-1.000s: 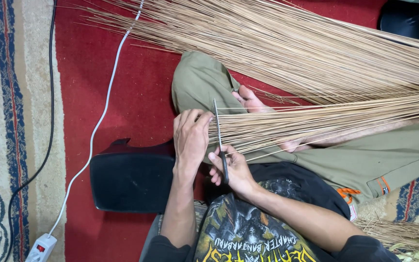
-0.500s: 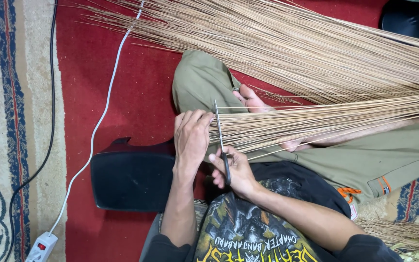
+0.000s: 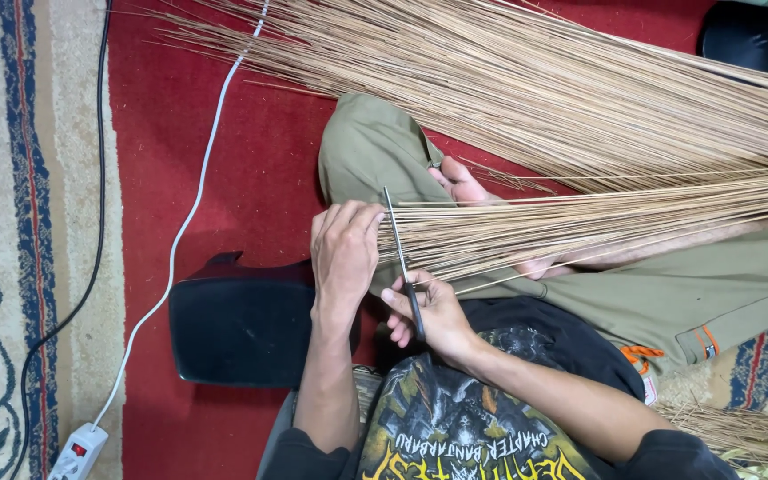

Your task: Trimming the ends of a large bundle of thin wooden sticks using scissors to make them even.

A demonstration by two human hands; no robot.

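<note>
holding a thin dark blade (image 3: 401, 258) upright in the right hand (image 3: 428, 316), the person is working it against the butt ends of a bundle of dry sticks (image 3: 579, 233) that is lying across the lap and the olive trousers (image 3: 668, 293). the right hand is closed around the blade's lower part, fingers curled and thumb laid along it. the left hand (image 3: 344, 253) is curled over the near ends of the bundle, pressing them together just beside the blade (whether it is fully gripping them or only bracing them cannot be told from here).

judging from this, the step is going best when the left hand is keeping the ends tight and level, so no loose stick is slipping past the edge, and when its fingertips are sitting clear of the blade's path. the blade seems to be working cleanest when it is crossing the sticks squarely, not slanting.

farther out, a bare foot (image 3: 459, 182) is resting under the bundle, a black bag (image 3: 250, 324) is sitting on the red carpet (image 3: 250, 178) to the left, and a much larger spread of sticks (image 3: 535, 89) is fanning across the carpet. a white cable (image 3: 190, 213) is running down to a power strip (image 3: 77, 453).
</note>
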